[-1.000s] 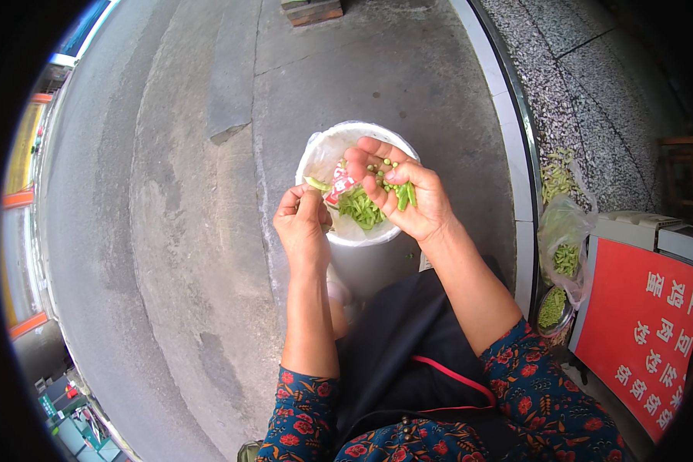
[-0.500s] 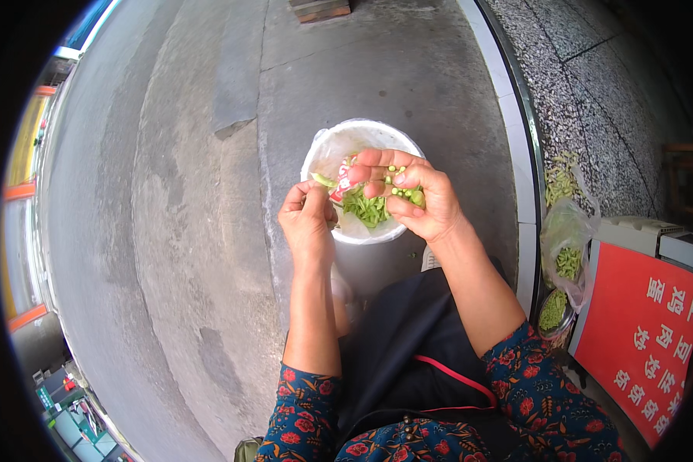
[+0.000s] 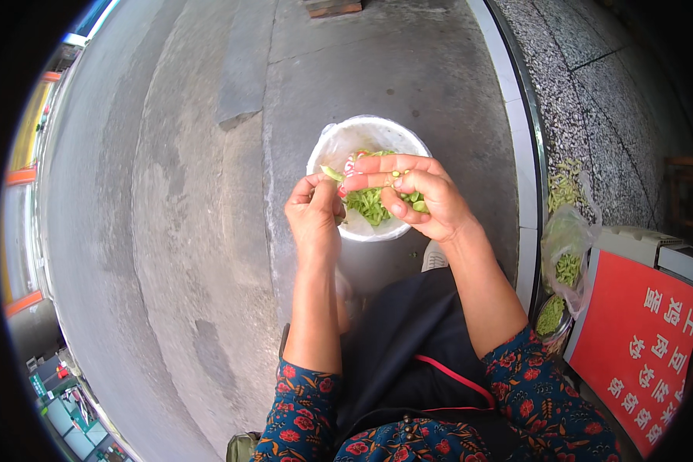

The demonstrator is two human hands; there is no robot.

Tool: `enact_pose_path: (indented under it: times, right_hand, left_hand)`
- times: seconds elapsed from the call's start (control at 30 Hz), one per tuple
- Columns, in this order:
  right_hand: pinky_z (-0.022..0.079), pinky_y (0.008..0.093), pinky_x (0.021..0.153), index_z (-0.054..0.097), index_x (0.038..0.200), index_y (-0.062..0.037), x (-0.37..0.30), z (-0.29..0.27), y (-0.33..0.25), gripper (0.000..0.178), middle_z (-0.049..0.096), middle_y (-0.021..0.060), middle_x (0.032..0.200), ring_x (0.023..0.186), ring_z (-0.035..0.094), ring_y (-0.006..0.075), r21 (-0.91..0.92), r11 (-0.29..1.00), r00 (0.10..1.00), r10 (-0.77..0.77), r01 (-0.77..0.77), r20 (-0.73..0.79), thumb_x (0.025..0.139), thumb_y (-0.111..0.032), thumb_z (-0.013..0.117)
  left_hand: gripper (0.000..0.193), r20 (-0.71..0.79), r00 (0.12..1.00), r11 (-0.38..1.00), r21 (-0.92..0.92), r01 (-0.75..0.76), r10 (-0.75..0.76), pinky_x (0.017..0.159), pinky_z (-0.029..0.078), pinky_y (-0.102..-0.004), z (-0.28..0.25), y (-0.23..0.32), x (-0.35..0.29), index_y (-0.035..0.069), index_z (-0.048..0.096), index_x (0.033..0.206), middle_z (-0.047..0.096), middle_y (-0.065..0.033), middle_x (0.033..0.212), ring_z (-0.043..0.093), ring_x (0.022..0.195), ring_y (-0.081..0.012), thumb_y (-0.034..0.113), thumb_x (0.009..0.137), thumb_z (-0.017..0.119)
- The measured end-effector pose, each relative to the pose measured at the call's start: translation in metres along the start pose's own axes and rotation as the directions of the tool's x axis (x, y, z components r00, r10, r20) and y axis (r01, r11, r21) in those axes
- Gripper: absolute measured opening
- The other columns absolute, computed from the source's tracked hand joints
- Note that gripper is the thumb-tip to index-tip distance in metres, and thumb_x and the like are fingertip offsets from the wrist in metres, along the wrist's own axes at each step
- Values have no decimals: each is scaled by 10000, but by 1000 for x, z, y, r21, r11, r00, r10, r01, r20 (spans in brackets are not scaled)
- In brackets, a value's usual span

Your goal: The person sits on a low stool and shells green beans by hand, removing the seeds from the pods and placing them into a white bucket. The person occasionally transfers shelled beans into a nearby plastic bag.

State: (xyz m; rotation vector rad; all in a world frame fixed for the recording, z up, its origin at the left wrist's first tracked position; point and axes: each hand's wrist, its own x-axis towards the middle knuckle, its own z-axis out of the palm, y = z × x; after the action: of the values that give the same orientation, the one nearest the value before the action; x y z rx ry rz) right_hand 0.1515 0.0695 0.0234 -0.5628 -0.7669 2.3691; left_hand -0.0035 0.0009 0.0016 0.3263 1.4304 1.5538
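My left hand (image 3: pixel 316 215) pinches a green bean pod (image 3: pixel 332 173) between thumb and fingertips. Facing it, my right hand (image 3: pixel 446 204) is half curled, with several shelled green beans (image 3: pixel 419 203) cupped in the palm and fingers. The right fingertips reach close to the pod; whether they touch it I cannot tell. Both hands are over a white bucket (image 3: pixel 373 123) lined with a clear bag. Inside it lie green pods (image 3: pixel 368 206) and a red-and-white wrapper (image 3: pixel 352 163), partly covered by my right hand.
At the right a clear plastic bag (image 3: pixel 566 250) of green pods lies beside a metal bowl (image 3: pixel 551 316) of shelled beans. Loose pods (image 3: pixel 564 181) are on the speckled floor. A red sign board (image 3: pixel 631 339) leans nearby. Bricks (image 3: pixel 333 8) sit at the far edge.
My right hand's fingers have moved left toward the pod and closed more over the beans. The left hand has shifted slightly, and the pod now points more upward.
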Motion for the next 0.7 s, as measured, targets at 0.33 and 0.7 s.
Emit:
enact_pose_path:
  times: [0.33, 0.7]
  right_hand:
    - [294, 169, 369, 571, 1179, 57, -6, 7, -3, 486, 621, 107, 673, 431, 432, 25, -575, 818, 987, -69, -27, -144, 755, 69, 334]
    - [274, 166, 375, 571, 1195, 37, -2, 9, 9, 487, 604, 89, 684, 497, 482, 51, -503, 864, 989, -66, -10, -132, 771, 74, 334]
  left_hand:
    - [77, 2, 988, 976, 157, 149, -151, 434, 320, -211, 2, -3, -1, 16, 610, 829, 520, 11, 614, 405, 465, -52, 88, 808, 624]
    - [128, 308, 918, 965, -2, 263, -249, 427, 258, -206, 10, -4, -10, 42, 651, 779, 553, 14, 597, 397, 471, -42, 155, 787, 712]
